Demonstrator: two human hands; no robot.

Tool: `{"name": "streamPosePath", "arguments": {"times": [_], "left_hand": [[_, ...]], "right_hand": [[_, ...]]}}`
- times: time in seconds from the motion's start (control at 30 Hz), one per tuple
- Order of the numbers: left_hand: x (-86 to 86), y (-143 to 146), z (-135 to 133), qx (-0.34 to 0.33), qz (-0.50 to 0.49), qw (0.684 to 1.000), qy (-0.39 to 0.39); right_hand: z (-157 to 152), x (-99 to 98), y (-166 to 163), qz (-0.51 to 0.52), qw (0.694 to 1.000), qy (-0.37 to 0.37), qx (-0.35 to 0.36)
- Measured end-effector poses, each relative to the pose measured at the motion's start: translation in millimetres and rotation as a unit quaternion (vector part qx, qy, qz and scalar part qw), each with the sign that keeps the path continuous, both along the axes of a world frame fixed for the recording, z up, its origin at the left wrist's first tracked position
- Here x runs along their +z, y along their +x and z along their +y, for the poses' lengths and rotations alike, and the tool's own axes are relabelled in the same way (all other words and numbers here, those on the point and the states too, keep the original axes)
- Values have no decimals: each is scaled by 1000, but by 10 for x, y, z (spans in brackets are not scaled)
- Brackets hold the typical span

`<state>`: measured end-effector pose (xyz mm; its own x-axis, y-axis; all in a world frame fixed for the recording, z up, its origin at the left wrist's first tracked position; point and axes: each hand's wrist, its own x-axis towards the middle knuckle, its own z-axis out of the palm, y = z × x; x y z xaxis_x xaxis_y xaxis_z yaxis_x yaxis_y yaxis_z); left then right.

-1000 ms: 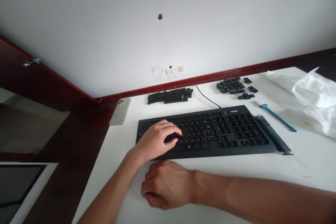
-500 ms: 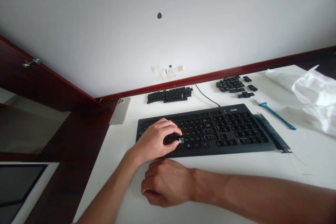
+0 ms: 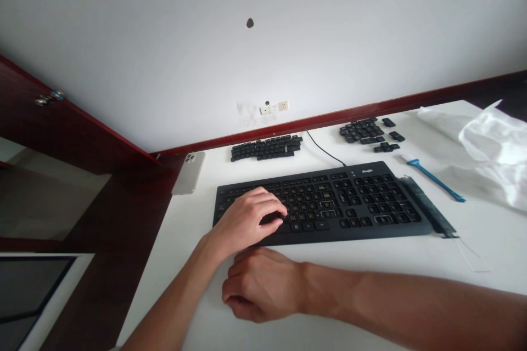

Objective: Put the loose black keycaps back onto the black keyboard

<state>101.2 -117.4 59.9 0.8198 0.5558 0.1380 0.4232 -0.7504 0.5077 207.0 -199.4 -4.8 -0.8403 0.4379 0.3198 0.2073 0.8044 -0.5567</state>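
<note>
My left hand [image 3: 251, 216] reaches over the left half of a black keyboard [image 3: 317, 235], thumb and forefinger bent together in a pinch. Between their tips sits a small black keycap [image 3: 284, 218], mostly hidden by the fingers. Many positions on the board show bare sockets instead of caps. Below the keyboard's front edge, my right hand [image 3: 265, 285] rests on the white table in a fist, under my left wrist. Whatever its curled fingers may enclose is hidden.
Loose keycaps lie in one group [image 3: 265, 148] behind the keyboard and another [image 3: 360, 131] at back right. A blue-handled brush [image 3: 438, 180] and white plastic bag [image 3: 494, 145] lie right. A dark strip [image 3: 428, 208] adjoins the keyboard; a phone [image 3: 189, 173] lies left.
The pale, shiny face of the keycap at my left fingertips no longer shows, and those fingertips sit slightly differently over the same spot. My right hand has stayed in place.
</note>
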Motion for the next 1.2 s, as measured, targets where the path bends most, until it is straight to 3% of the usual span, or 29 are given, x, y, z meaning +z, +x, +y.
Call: {"name": "streamPosePath", "arguments": {"times": [0.23, 0.5, 0.8, 1.2], "left_hand": [[-11, 0, -8, 26, 7, 999, 17], [-81, 63, -28, 17, -44, 998, -37], [-154, 50, -25, 19, -29, 999, -32], [-34, 9, -2, 3, 7, 997, -73]], "right_hand": [[11, 48, 1, -1, 1000, 3, 8], [9, 26, 3, 0, 1000, -2, 8], [10, 23, -14, 7, 1000, -6, 9], [-6, -53, -8, 15, 1000, -12, 5]]}}
